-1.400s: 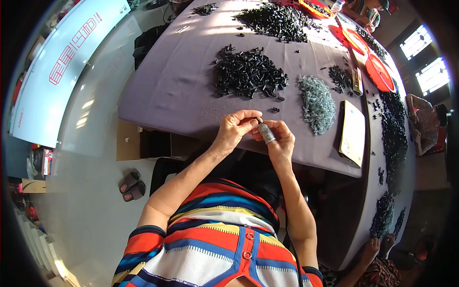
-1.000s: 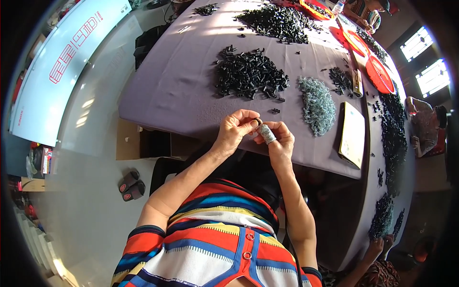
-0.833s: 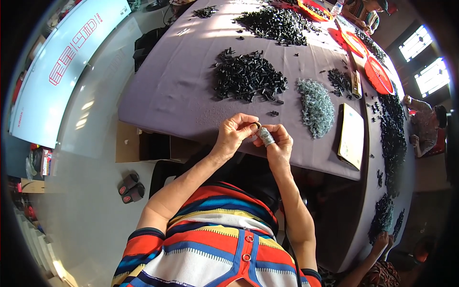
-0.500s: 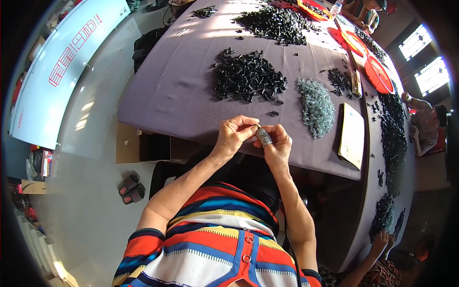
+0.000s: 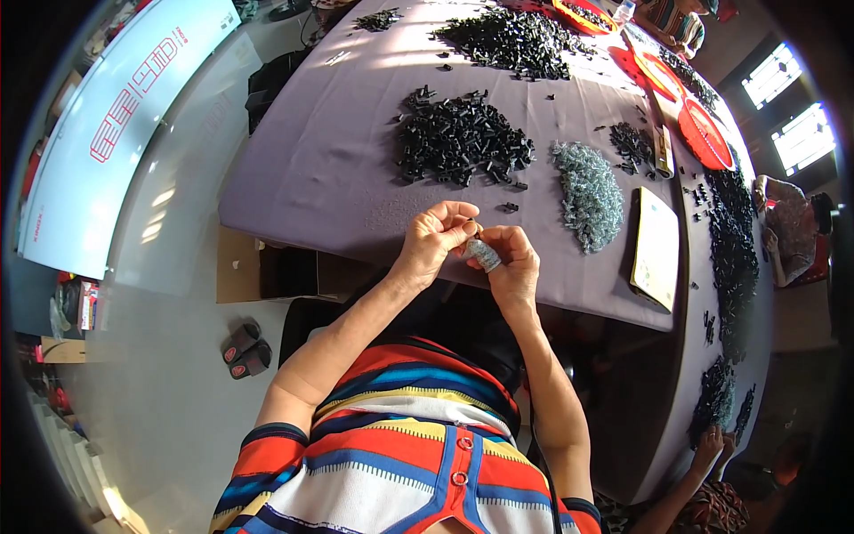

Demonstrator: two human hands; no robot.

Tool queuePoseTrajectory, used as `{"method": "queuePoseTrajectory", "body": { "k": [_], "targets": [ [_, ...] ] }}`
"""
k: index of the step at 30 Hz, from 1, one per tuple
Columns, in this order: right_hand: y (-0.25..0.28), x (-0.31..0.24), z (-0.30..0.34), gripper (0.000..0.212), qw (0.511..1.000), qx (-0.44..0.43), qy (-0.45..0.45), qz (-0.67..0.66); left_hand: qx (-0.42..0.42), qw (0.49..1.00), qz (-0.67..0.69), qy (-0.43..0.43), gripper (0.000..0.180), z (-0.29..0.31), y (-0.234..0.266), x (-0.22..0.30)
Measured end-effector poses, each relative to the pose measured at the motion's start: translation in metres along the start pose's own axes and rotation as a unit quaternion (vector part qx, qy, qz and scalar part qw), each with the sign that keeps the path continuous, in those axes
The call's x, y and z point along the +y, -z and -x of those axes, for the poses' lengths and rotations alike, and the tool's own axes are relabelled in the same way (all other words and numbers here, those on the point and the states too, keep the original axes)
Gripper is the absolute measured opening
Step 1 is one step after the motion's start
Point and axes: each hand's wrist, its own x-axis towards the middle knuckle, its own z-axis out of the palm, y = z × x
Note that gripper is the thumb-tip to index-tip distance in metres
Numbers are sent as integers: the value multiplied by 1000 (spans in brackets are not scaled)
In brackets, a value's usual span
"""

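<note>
Both hands meet above the table's near edge. My left hand (image 5: 429,240) is closed in a pinch, thumb against forefinger, on a small black piece (image 5: 476,224) mostly hidden by the fingers. Close against it, my right hand (image 5: 514,267) is also closed at the same piece. A grey, rough-looking wrap (image 5: 485,255) shows at the right hand's fingertips; it seems to sit around a digit. Beyond the hands lies a heap of small black plastic parts (image 5: 463,138). To its right is a pile of clear bluish small pieces (image 5: 589,198). One loose black part (image 5: 510,207) lies between them.
A cream booklet or flat box (image 5: 655,251) lies at the right on the cloth-covered table (image 5: 302,169). Red baskets (image 5: 705,133) and more black heaps (image 5: 507,40) stand farther off. Other people sit at the far and right sides. An open cardboard box (image 5: 240,267) is under the left edge.
Both hands have shifted slightly left and nearer each other. The grey wrap has tilted, and my right fingers have closed further over the small piece.
</note>
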Motion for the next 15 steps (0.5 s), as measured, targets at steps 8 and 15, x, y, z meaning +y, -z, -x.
{"method": "queuePoseTrajectory", "body": {
  "k": [8,15],
  "targets": [
    [9,-9,-8,37,973,-42,90,206,-37,999,5,32,30,2,0,7],
    [15,-1,-9,39,988,-102,97,65,-83,991,49,92,33,7,-4,14]
  ]
}}
